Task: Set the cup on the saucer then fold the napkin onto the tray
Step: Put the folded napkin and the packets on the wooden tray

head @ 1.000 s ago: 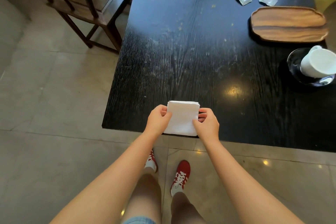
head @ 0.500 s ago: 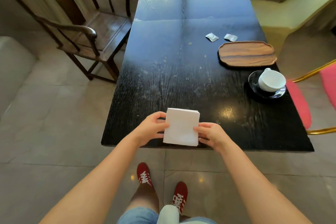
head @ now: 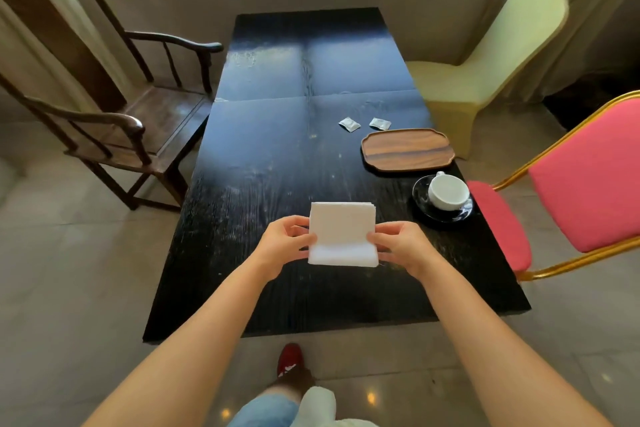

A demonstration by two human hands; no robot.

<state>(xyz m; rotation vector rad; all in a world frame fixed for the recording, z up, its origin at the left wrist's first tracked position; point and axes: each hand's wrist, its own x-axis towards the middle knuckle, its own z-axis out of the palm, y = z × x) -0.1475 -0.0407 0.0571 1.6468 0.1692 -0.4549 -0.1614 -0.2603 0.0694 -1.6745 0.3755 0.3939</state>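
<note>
Head view. A folded white napkin (head: 341, 236) is held above the near half of a long black table (head: 277, 156). The left hand (head: 284, 246) pinches the napkin's left edge between thumb and fingers; the right hand (head: 401, 248) pinches its right edge in the same way. The napkin forms a rough square of several layers, with stacked edges showing along its far right side and a thicker band along its near edge. Whether its underside touches the table cannot be told.

Near the table's right edge, a white cup (head: 447, 191) stands on a dark glossy saucer (head: 420, 196), handle pointing away from the viewer. Just beyond the saucer lies a brown wooden tray (head: 407, 150) with scalloped corners, its surface bare. Two small silver-grey sachets (head: 349, 124) lie side by side just beyond the tray; any printing on them is too small to read.

Around the table: a dark wooden armchair (head: 138, 135) on the left, a pale yellow covered chair (head: 485, 55) at the far right, and a pink-cushioned chair with a gold frame (head: 585, 184) at the near right. A red shoe (head: 290, 359) shows on the tiled floor (head: 69, 253) below. No brand names, labels or legible writing appear anywhere.
</note>
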